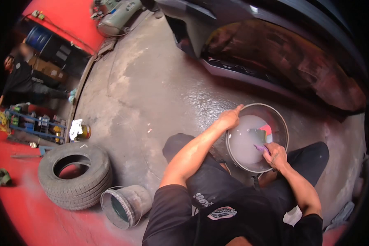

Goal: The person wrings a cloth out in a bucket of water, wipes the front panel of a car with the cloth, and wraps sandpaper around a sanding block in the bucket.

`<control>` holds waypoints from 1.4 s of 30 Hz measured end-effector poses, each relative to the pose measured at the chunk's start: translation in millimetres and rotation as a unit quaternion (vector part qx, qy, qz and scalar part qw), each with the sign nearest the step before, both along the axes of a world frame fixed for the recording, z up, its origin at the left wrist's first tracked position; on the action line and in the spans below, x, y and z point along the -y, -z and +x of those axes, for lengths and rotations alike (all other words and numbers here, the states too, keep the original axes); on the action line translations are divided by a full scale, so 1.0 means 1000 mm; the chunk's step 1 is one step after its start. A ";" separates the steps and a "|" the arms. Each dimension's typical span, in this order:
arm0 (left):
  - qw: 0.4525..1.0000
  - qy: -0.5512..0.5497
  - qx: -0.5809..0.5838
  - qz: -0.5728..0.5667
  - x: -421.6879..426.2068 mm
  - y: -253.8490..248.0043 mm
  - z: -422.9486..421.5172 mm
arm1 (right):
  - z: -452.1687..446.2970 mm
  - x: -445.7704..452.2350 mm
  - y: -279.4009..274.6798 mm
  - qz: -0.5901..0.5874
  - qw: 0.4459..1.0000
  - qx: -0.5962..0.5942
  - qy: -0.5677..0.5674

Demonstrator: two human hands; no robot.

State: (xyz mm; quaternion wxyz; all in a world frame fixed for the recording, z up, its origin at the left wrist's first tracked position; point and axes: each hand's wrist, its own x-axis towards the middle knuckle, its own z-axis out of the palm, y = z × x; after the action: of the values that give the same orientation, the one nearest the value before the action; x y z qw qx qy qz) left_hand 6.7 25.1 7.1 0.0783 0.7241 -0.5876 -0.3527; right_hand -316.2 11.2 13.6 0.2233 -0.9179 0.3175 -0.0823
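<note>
A round bucket of cloudy, whitish liquid stands between my bent legs. My left hand grips its upper left rim, with the fingers partly hidden over the edge. On the bucket's right side, my right hand is closed on a small, thin purple piece held over the liquid. Its exact kind cannot be made out. Beyond it, a red and greenish patch shows inside the bucket; whether it is an object or a reflection is unclear.
A dark car body with a reddish uncovered section rises ahead. A tyre and a tilted grey pail lie to the left. Farther left are a person, a rack of bottles and a compressor. The floor looks wet ahead.
</note>
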 end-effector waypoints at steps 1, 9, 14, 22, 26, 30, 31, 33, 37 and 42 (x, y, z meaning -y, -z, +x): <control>1.000 0.001 0.003 -0.003 0.000 0.002 0.001 | 0.001 -0.001 -0.001 0.001 1.000 0.003 0.006; 1.000 0.015 0.005 0.012 0.009 -0.009 0.003 | 0.008 -0.013 -0.007 0.024 0.997 0.026 0.068; 0.998 0.041 0.051 -0.010 0.010 -0.002 0.008 | 0.004 -0.008 -0.008 0.049 0.996 -0.039 0.060; 0.999 0.035 0.020 -0.032 -0.005 0.001 0.010 | -0.001 -0.006 -0.008 0.042 0.993 -0.106 -0.015; 0.999 0.032 0.043 -0.009 -0.015 -0.017 0.006 | -0.002 -0.004 0.003 0.015 0.998 -0.052 -0.026; 0.996 0.031 0.048 -0.069 -0.025 -0.017 0.008 | -0.002 0.010 0.038 0.023 0.998 0.021 0.050; 0.994 0.034 0.047 -0.093 -0.024 -0.012 0.013 | 0.002 0.007 0.020 0.113 0.985 0.109 0.076; 0.976 0.012 0.034 -0.212 -0.023 -0.006 0.015 | 0.004 0.021 0.020 0.155 0.968 0.169 0.104; 0.941 -0.034 -0.036 -0.334 -0.037 -0.041 0.004 | 0.011 0.036 -0.032 0.182 0.960 0.205 0.065; 0.938 -0.065 -0.038 -0.338 -0.042 -0.052 0.003 | 0.033 0.052 -0.069 -0.018 0.975 0.219 0.017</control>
State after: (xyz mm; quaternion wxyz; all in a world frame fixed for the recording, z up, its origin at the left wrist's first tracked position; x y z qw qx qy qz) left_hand 9.4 67.1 59.0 0.3637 0.6777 -0.6202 -0.1545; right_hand -283.3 -41.2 82.7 0.2696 -0.8760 0.2744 -0.2908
